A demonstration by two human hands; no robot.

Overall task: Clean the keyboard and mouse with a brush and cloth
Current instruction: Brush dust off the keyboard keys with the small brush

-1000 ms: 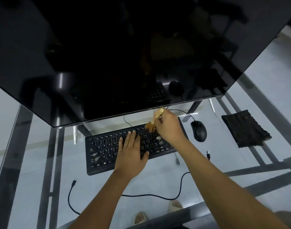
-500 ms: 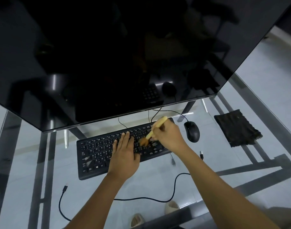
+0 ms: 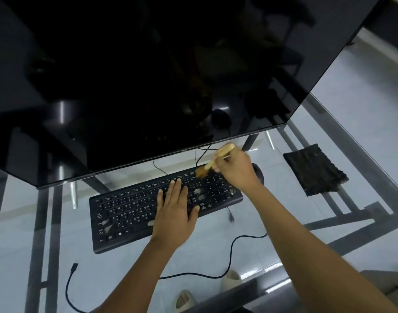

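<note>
A black keyboard [image 3: 130, 211] lies on the glass table, with pale dust patches on some keys. My left hand [image 3: 174, 213] rests flat on its middle, fingers spread, holding it down. My right hand [image 3: 235, 169] grips a wooden-handled brush [image 3: 206, 168] whose brown bristles touch the keyboard's upper right rows. The black mouse [image 3: 259, 173] is mostly hidden behind my right wrist. A dark folded cloth [image 3: 314, 170] lies to the right of the mouse, untouched.
A large dark monitor [image 3: 148, 75] hangs over the back of the glass table [image 3: 342, 114]. A loose black cable [image 3: 216, 267] curls in front of the keyboard. My feet in pale slippers [image 3: 230, 280] show through the glass.
The brush has moved from the keyboard's middle right rows up to its top right rows. My left hand stays flat on the keys.
</note>
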